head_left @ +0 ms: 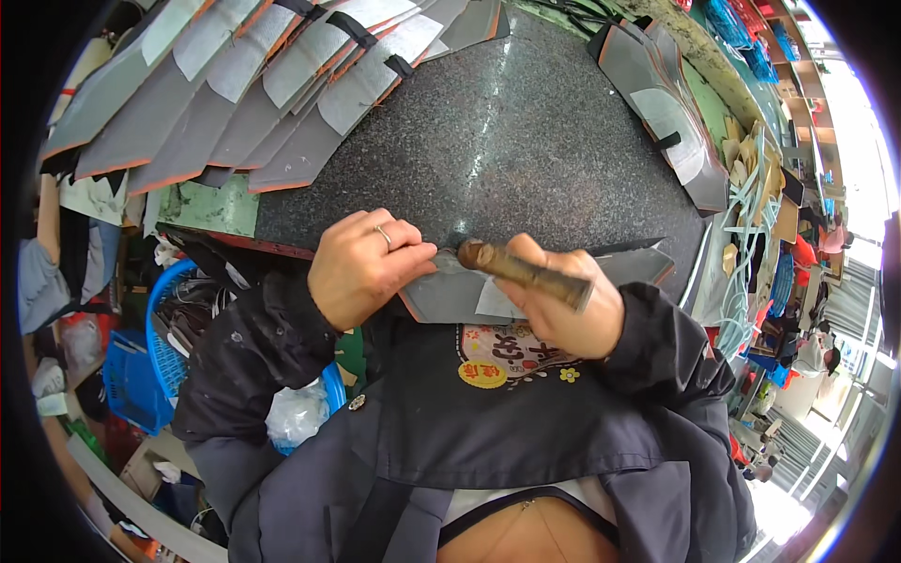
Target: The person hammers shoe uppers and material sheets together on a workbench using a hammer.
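A flat grey piece (pixel 441 298) with an orange edge and a white patch, like a shoe upper, lies along the near edge of the dark speckled slab (pixel 450 150). The bent fingers of my left hand (pixel 368 265), with a ring on one, are pressed together on its upper left edge. My right hand (pixel 577 319) is closed round a worn brown hammer (pixel 530 274), tilted over the piece. The hammer's rounded end is close to my left fingertips. Whether it touches the piece I cannot tell.
Overlapping grey pieces (pixel 235 103) with black tabs cover the slab's far left. Another small stack (pixel 662 113) rests at the far right. Pale strips (pixel 751 225) hang beyond the right edge. A blue basket (pixel 167 324) with dark scraps stands below left, near a blue crate (pixel 136 380).
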Demonstrator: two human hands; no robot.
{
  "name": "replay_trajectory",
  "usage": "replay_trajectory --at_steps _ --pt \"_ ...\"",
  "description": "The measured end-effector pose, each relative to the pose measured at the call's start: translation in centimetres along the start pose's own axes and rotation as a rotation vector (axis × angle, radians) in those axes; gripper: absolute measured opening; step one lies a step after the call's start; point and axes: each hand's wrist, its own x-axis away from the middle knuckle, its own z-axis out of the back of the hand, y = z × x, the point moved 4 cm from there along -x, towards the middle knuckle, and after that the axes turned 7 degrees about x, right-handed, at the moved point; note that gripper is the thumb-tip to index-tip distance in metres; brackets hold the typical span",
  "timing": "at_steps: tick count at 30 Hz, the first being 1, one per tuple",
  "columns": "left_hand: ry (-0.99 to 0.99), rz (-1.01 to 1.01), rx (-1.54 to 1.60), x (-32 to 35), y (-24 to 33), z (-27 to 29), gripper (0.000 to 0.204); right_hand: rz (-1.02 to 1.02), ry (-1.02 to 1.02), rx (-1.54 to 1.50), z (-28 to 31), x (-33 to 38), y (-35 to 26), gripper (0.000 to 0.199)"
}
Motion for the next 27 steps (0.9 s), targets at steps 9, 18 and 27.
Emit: replay_trajectory --at_steps 9,18,27 --pt "-0.084 0.003 -0.161 -1.5 2.0 -0.2 0.024 0.139 0.217 -0.082 0.4 -1.2 2.1 0.024" --pt "0.038 0.074 -0.019 -8.0 4.6 -2.1 0.027 -0.245 0.678 0.161 13.6 1.7 14.2 0.026" --pt "0.392 0.114 -1.22 -4.6 -0.3 19.7 0.055 -0.46 0.754 0.231 18.5 5.8 29.1 0.052"
